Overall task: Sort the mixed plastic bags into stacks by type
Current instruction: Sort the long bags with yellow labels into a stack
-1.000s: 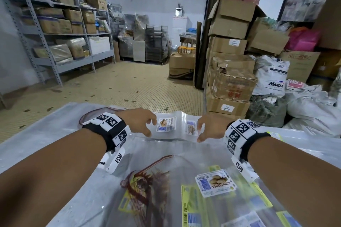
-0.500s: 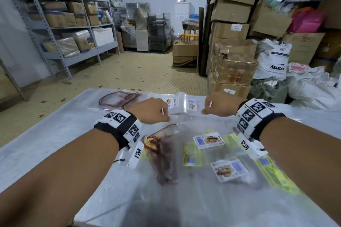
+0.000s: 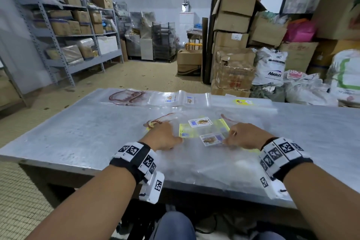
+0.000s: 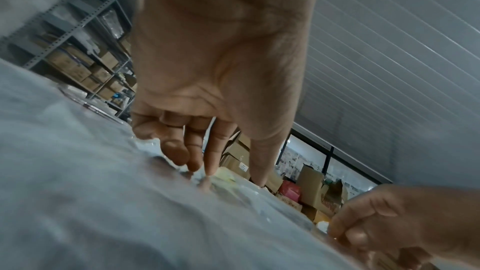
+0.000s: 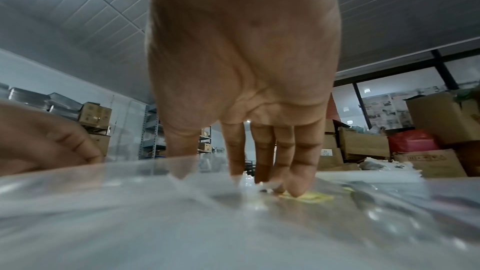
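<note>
The left hand (image 3: pixel 164 138) rests with loosely extended fingertips (image 4: pixel 210 168) on the mixed pile of clear plastic bags (image 3: pixel 204 130) at mid-table. The right hand (image 3: pixel 244 136) presses its straight fingers (image 5: pixel 298 182) there too, gripping nothing. Sorted bags (image 3: pixel 175 98) line the far edge of the metal table (image 3: pixel 68 136). Shelving (image 3: pixel 64 31) stands left and cardboard boxes (image 3: pixel 233 25) right. Both forearms reach forward, palms down.

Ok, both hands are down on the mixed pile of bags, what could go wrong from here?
1. The clear bags overlap, so the left hand and right hand may lift several at once.
2. The mixed pile lies close to the sorted stacks along the far edge, so a careless drag could shift them.
</note>
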